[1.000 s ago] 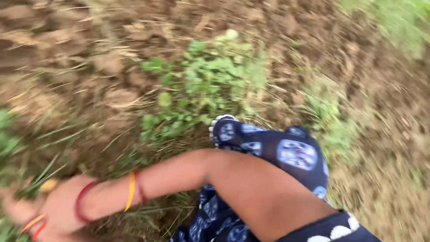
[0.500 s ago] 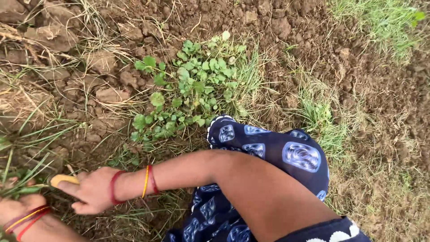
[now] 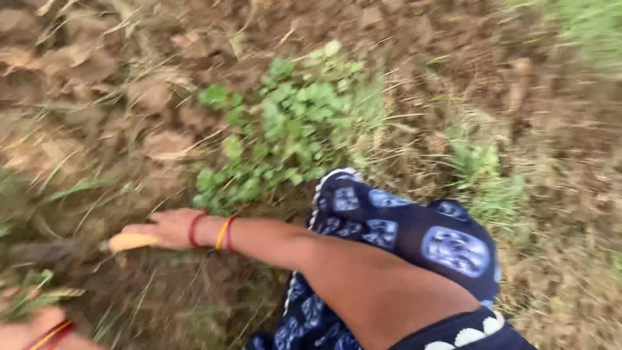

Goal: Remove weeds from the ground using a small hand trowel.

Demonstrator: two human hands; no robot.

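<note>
My right hand [image 3: 162, 228] reaches across my body to the left, low over the soil, with red and yellow bangles on its wrist. It is closed on the yellow handle [image 3: 131, 242] of a tool whose dark blade end is lost in blur to the left. My left hand [image 3: 35, 327] shows only partly in the bottom left corner, also with bangles, and seems to clutch a tuft of green grass [image 3: 35, 299]. The picture is motion-blurred.
A patch of broad-leaved green weeds [image 3: 285, 123] grows just beyond my knee, which is covered in dark blue patterned cloth [image 3: 414, 233]. Clods of brown soil [image 3: 162, 142] and dry straw lie around. Thin grass [image 3: 486, 175] grows to the right.
My right hand has moved up and a little right with the yellow-handled tool. My left hand has dropped further into the bottom left corner. The view has gone blurry again.
</note>
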